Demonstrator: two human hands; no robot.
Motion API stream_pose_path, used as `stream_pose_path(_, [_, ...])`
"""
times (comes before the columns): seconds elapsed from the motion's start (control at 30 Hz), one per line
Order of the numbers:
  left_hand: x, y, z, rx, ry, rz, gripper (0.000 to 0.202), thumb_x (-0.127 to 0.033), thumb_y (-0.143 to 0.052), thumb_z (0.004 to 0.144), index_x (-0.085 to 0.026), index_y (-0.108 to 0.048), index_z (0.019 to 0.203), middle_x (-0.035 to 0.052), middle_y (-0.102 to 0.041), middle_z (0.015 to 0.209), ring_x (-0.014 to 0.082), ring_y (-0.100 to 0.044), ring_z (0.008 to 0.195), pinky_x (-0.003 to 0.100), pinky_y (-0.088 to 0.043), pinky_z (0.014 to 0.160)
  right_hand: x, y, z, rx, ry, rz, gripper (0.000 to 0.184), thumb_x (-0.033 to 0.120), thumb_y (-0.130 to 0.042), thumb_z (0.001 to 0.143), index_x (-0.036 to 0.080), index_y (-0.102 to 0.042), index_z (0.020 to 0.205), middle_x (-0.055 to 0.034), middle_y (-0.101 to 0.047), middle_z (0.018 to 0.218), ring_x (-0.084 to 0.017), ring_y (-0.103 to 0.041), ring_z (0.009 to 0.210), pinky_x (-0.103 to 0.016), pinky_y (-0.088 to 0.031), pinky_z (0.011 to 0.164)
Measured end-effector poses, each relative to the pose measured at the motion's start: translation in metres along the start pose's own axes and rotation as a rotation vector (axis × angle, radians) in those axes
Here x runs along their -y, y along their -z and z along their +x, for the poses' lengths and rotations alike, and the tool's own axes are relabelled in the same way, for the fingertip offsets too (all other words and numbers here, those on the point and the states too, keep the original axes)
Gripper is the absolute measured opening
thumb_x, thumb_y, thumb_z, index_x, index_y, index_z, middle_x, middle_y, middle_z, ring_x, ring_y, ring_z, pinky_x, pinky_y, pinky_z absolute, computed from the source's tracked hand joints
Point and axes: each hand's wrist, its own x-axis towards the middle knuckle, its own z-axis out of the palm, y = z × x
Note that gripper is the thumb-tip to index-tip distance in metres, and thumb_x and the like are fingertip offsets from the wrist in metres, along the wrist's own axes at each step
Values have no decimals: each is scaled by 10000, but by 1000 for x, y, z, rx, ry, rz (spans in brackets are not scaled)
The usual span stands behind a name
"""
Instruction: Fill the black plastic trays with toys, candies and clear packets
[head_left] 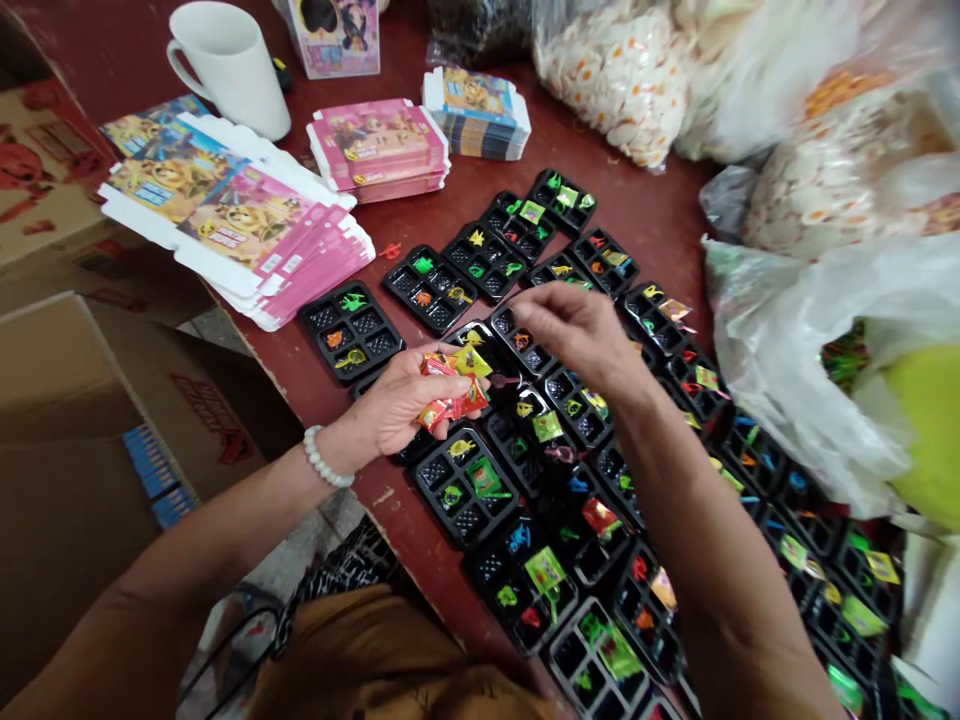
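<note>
My left hand (409, 400), a beaded bracelet at its wrist, is closed around several small wrapped packets (450, 395), red, orange and yellow. It hovers over the near-left trays. Over the middle of the trays is my right hand (577, 330), its fingers bent down and drawn together; what they hold, if anything, is hidden. Below it lies a black compartment tray (517, 345) with a small orange piece. Around both hands are many similar trays, such as one black tray (461, 485) holding yellow and green plastic pieces and a green packet.
Flat printed boxes (247, 220), a pink box stack (379, 150), a blue box stack (480, 115) and a white mug (229, 65) stand at the back left. Plastic bags (615, 80) fill the right back. An open carton (90, 430) is left of the red table (262, 355).
</note>
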Motion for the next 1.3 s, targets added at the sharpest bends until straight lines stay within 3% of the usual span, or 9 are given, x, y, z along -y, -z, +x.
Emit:
stream_pose_path(0.1, [2,-1,-2,-10,-29,13,427,-183,-851,733,-144,-580,1060,107,-740,932,211,-737,627,170,-485,331,29,-25,-23,223,3,137,411,579,-785,799,194,-725,930,-47,-713,840,-160,-614,715,-288,-483,634])
stream_pose_path(0.2, [2,1,-6,-33,-33,25,458,-201,-869,708,-154,-563,1046,91,-729,888,227,-742,616,173,-475,322,39,-35,-28,234,6,70,270,445,-732,848,182,-684,813,-18,-663,718,-118,-533,622,-261,-411,571])
stream_pose_path(0.3, [-1,7,-11,-71,-32,-9,399,-171,-842,728,-153,-573,1022,92,-734,910,220,-745,632,167,-470,327,32,-30,-11,101,-3,52,173,346,-668,845,179,-644,809,-16,-658,722,-109,-523,605,-256,-399,561])
stream_pose_path(0.47, [-11,21,-17,-89,-20,-120,219,-142,-761,781,-118,-642,963,97,-726,832,230,-755,666,174,-490,365,-9,-13,61,-354,-25,-171,182,224,-610,790,188,-648,964,-21,-676,753,-170,-615,687,-335,-513,710])
stream_pose_path(0.6, [-16,28,-17,-106,-56,-139,268,-101,-787,727,-122,-672,969,103,-730,857,222,-755,729,167,-508,421,-38,-16,115,-436,-77,-372,105,165,-586,789,206,-638,872,-38,-692,786,-204,-650,769,-402,-534,870])
stream_pose_path(0.7, [-17,30,-14,-126,-79,-128,327,-44,-801,681,-126,-664,967,77,-713,811,194,-738,690,156,-498,440,-48,-23,130,-403,-86,-403,47,205,-617,828,215,-640,868,-42,-688,790,-217,-654,811,-406,-530,906])
stream_pose_path(0.9, [-17,27,-7,-169,-75,-135,345,-29,-780,707,-133,-609,987,98,-729,847,265,-774,742,197,-544,466,-12,-33,72,-295,15,-277,316,507,-653,916,197,-693,957,-45,-683,786,-196,-630,776,-349,-517,771])
stream_pose_path(1.07, [-10,23,-8,-159,-94,-162,362,-25,-765,733,-149,-593,1026,74,-735,868,269,-781,741,232,-588,477,30,-51,-4,345,-116,263,497,630,-812,765,182,-694,945,-46,-735,815,-160,-665,707,-286,-514,635])
stream_pose_path(1.3, [-1,19,-17,-149,-114,-140,382,-74,-795,730,-146,-602,1052,71,-729,891,249,-771,720,252,-604,471,36,-62,-28,289,-203,477,410,494,-904,700,174,-698,853,-35,-736,749,-151,-688,666,-276,-529,609])
